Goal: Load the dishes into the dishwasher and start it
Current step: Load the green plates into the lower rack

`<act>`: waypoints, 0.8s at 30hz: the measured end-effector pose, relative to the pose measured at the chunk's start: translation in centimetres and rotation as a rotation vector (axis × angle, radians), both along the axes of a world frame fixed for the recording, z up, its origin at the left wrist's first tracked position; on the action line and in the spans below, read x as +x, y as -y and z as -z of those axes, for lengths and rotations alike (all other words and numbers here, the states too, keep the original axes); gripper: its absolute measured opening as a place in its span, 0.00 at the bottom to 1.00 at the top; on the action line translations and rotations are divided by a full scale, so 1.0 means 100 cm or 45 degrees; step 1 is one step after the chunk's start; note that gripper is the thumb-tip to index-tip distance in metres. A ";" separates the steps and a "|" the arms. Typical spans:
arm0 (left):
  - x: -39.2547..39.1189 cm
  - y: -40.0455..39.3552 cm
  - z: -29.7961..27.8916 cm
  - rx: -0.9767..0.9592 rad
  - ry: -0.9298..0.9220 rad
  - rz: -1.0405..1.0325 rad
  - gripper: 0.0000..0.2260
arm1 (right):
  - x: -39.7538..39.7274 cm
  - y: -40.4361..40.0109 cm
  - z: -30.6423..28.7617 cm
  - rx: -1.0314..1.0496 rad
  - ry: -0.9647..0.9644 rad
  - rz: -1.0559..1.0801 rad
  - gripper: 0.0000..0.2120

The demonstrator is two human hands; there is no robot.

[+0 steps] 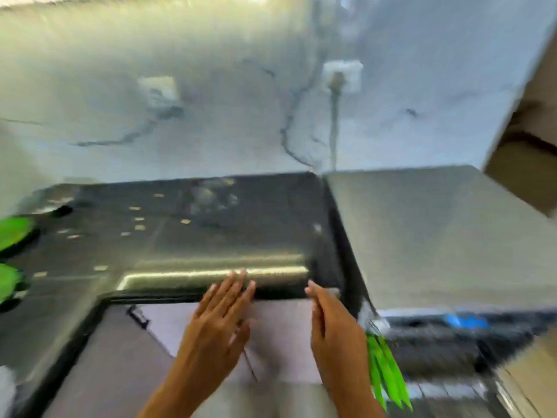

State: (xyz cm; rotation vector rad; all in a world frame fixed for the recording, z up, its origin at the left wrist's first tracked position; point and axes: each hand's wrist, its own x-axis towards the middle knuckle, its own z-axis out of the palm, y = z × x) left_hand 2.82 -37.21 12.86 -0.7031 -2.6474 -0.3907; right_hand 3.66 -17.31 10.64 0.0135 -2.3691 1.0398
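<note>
Green-handled cutlery (pixel 388 369) sits just right of my right hand (pixel 334 333); both it and my left hand (pixel 217 324) are flat-fingered, empty. I'd steady my blurred view, then grasp handles.

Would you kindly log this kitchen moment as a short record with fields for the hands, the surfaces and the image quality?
left hand: left hand, fingers straight, tips at the front edge of the dark countertop, holding nothing
right hand: right hand, fingers straight, edge-on, holding nothing
green items: green plates at the left edge; green utensils beside the right wrist
right of countertop: grey appliance top
wall: marbled backsplash with a power socket
image quality: heavy motion blur
</note>
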 end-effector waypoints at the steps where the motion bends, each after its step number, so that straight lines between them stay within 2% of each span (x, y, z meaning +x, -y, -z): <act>1: 0.008 0.020 -0.011 0.058 -0.037 -0.074 0.21 | -0.010 0.025 -0.012 0.031 -0.033 -0.092 0.18; 4: 0.032 0.074 -0.029 0.125 -0.148 -0.275 0.21 | -0.028 0.094 -0.038 0.152 -0.062 -0.377 0.18; 7: 0.060 0.134 -0.034 0.111 -0.163 -0.572 0.21 | -0.040 0.163 -0.056 0.218 -0.101 -0.629 0.15; 13: 0.096 0.254 -0.015 0.129 -0.111 -0.981 0.20 | -0.059 0.297 -0.051 0.207 -0.121 -0.959 0.18; 17: 0.090 0.336 -0.006 0.126 -0.051 -1.155 0.20 | -0.077 0.389 -0.040 0.212 -0.159 -1.040 0.10; 22: 0.031 0.428 -0.002 -0.067 0.136 -1.230 0.21 | -0.112 0.481 -0.019 0.339 -0.168 -1.028 0.10; 24: -0.003 0.465 -0.001 -0.122 0.215 -1.244 0.21 | -0.128 0.508 -0.010 0.387 -0.149 -1.038 0.13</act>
